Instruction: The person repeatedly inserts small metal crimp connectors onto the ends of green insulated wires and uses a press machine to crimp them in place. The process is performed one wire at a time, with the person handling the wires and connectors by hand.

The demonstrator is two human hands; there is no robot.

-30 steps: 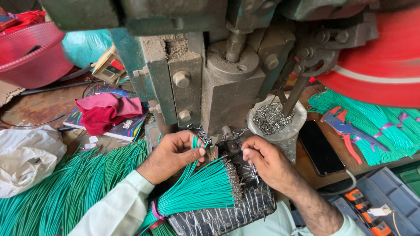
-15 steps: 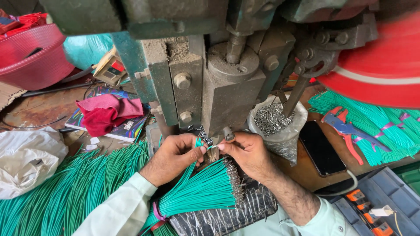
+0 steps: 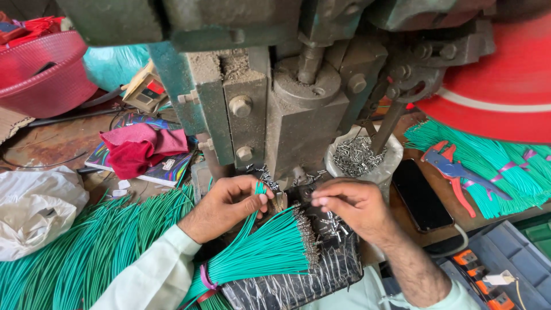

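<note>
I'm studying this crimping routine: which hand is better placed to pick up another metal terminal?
Probably the right hand: it hovers over the loose terminals beside the bundle, near the bag of terminals. The left hand is pinching a green wire at the press.

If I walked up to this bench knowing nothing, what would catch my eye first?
Probably the big grimy metal press looming at the top centre, with both hands at its base: the left hand pinching one green wire, the right hand beside it. Below them fans a tied bundle of green wires with metal tips, and a bag of small metal terminals sits right of the press.
</note>
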